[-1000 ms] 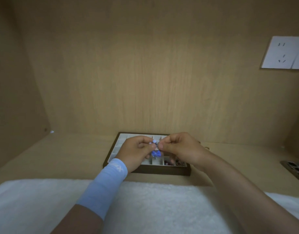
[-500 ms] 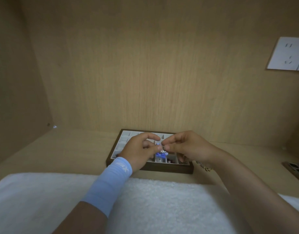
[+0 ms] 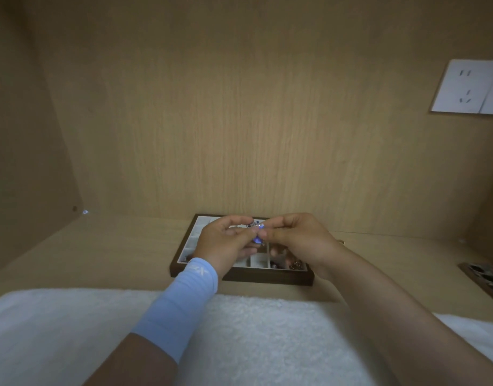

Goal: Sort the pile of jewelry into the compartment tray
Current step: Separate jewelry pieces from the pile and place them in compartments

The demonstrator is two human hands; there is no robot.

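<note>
A dark wooden compartment tray (image 3: 267, 277) with pale lined cells sits on the shelf in front of me. Above its middle, my left hand (image 3: 223, 243) and my right hand (image 3: 298, 238) meet fingertip to fingertip. Both pinch a small piece of blue and silver jewelry (image 3: 257, 232) between them. A few small dark and metallic pieces lie in the tray's front right cells (image 3: 295, 264). My left wrist wears a light blue band. The hands hide most of the tray's centre cells.
A white fluffy towel (image 3: 253, 335) covers the near edge of the shelf. A second dark tray (image 3: 485, 277) pokes in at the right edge. Wooden walls close the back and left. A white socket plate (image 3: 471, 87) hangs at the upper right.
Both hands stayed together over the tray and shifted slightly away from me. The blue piece now sits higher between the fingertips.
</note>
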